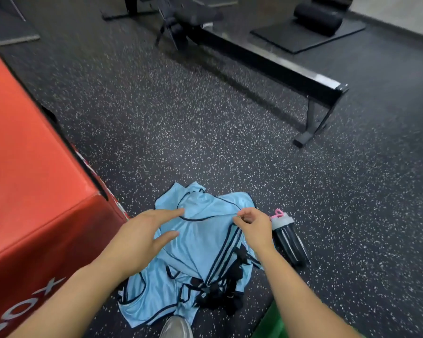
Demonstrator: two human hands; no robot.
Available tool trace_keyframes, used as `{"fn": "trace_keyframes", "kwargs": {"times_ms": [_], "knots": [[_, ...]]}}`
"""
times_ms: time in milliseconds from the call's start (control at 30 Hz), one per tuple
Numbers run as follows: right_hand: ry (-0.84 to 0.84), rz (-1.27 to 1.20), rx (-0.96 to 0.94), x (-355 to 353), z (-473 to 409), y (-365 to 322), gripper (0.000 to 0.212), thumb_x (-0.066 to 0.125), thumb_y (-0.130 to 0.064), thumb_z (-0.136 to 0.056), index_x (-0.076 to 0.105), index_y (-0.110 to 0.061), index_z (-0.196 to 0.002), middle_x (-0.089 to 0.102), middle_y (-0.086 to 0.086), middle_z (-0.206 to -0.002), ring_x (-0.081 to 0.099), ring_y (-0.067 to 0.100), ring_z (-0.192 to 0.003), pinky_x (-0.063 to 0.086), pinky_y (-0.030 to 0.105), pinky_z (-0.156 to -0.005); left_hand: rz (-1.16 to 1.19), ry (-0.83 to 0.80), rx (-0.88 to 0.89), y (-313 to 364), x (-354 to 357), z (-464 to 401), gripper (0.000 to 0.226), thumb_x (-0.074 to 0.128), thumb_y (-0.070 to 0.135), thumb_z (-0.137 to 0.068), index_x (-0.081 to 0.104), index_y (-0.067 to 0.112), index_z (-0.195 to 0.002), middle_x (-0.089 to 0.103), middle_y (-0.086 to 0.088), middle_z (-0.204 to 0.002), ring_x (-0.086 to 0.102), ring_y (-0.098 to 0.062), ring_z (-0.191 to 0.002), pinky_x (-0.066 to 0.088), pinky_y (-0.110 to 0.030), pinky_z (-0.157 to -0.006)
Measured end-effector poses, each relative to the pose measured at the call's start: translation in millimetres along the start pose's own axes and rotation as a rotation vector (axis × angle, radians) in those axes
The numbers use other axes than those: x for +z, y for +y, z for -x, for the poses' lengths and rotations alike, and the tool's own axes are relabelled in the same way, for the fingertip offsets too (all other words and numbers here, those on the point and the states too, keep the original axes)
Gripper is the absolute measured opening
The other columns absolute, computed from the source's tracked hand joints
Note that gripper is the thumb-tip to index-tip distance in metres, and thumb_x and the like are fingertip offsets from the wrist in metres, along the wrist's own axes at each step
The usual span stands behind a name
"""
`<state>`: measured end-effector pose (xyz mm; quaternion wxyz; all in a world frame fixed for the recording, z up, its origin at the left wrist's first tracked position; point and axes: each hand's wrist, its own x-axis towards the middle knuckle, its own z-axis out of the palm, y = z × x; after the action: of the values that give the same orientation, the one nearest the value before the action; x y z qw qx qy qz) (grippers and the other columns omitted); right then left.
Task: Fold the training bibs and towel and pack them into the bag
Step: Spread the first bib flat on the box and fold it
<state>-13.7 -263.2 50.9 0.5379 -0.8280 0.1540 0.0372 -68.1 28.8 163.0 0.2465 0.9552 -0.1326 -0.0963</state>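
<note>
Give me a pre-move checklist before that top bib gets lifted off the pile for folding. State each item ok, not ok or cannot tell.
1. Right hand has a grip on the top bib: ok, thumb and finger pinch its dark-trimmed edge.
2. Left hand free to help: ok, fingers straight, over the fabric and holding nothing.
3. Bibs lying flat and separate: not ok, the light blue pile is crumpled and overlapping.
4. Bottle clear of the cloth: cannot tell, it lies right beside the pile's edge.
5. Open floor ahead for spreading out: ok.
6. Bag and towel within reach: cannot tell, neither is plainly visible.
</note>
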Motion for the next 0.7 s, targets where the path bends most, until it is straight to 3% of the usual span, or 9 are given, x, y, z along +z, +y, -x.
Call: {"fn": "trace_keyframes", "kwargs": {"times_ms": [133, 233, 367, 433, 533, 633, 700], "knots": [[-0.207, -0.098, -0.233, -24, 26, -84, 0.012, 0.070, -0.001, -0.089, 0.063, -0.011, -0.089, 0.072, 0.006, -0.095, 0.071, 0.014, -0.090, 0.057, 0.039, -0.090, 0.134, 0.136, 0.067, 49, -32, -15, 0.051, 0.065, 0.041, -0.094, 0.049, 0.044, -0.143, 0.054, 0.017, -0.142, 0.049, -0.005, -0.131, 0.039, -0.031, -0.112], [-0.332, -0.138, -0.440, -47, 51, -156, 0.016, 0.059, 0.010, -0.092, 0.054, -0.005, -0.092, 0.072, 0.013, -0.095, 0.068, 0.014, -0.090, 0.053, 0.029, -0.087, 0.236, 0.208, 0.138, 91, -64, -25, 0.060, 0.070, 0.032, -0.093, 0.045, 0.037, -0.147, 0.050, 0.016, -0.147, 0.047, -0.004, -0.134, 0.036, -0.029, -0.114], [-0.454, -0.057, -0.649, -91, 92, -253, 0.015, 0.048, 0.016, -0.093, 0.047, 0.002, -0.096, 0.070, 0.016, -0.096, 0.066, 0.016, -0.089, 0.052, 0.026, -0.084, 0.319, 0.125, 0.217, 135, -118, -28, 0.076, 0.074, 0.021, -0.088, 0.036, 0.033, -0.153, 0.044, 0.013, -0.153, 0.048, -0.009, -0.133, 0.036, -0.028, -0.114], [-0.442, 0.004, -0.738, -113, 114, -298, 0.020, 0.048, 0.015, -0.093, 0.051, -0.005, -0.094, 0.071, 0.012, -0.097, 0.068, 0.017, -0.094, 0.052, 0.026, -0.086, 0.370, 0.097, 0.287, 152, -150, -26, 0.066, 0.076, 0.020, -0.085, 0.047, 0.032, -0.144, 0.057, 0.013, -0.140, 0.053, -0.006, -0.128, 0.040, -0.034, -0.112], [-0.345, 0.082, -0.854, -145, 138, -354, 0.034, 0.051, 0.014, -0.092, 0.057, -0.018, -0.082, 0.073, 0.003, -0.097, 0.068, 0.015, -0.098, 0.052, 0.030, -0.090, 0.460, 0.125, 0.338, 178, -203, -10, 0.034, 0.077, 0.011, -0.086, 0.067, 0.019, -0.117, 0.073, 0.003, -0.112, 0.068, -0.013, -0.107, 0.052, -0.039, -0.099], [-0.229, 0.157, -0.939, -169, 160, -400, 0.047, 0.047, 0.017, -0.086, 0.064, -0.023, -0.068, 0.073, -0.006, -0.100, 0.067, 0.011, -0.101, 0.048, 0.030, -0.095, 0.521, 0.212, 0.369, 200, -252, 17, 0.011, 0.078, 0.009, -0.086, 0.071, 0.011, -0.095, 0.073, -0.002, -0.088, 0.066, -0.011, -0.083, 0.053, -0.035, -0.082], [-0.167, 0.224, -0.979, -178, 180, -428, 0.056, 0.046, 0.018, -0.080, 0.069, -0.030, -0.063, 0.072, -0.012, -0.105, 0.065, 0.005, -0.105, 0.045, 0.024, -0.097, 0.526, 0.327, 0.380, 213, -283, 38, 0.009, 0.078, 0.011, -0.085, 0.070, 0.008, -0.088, 0.071, 0.000, -0.081, 0.062, -0.010, -0.077, 0.050, -0.033, -0.076]]}}
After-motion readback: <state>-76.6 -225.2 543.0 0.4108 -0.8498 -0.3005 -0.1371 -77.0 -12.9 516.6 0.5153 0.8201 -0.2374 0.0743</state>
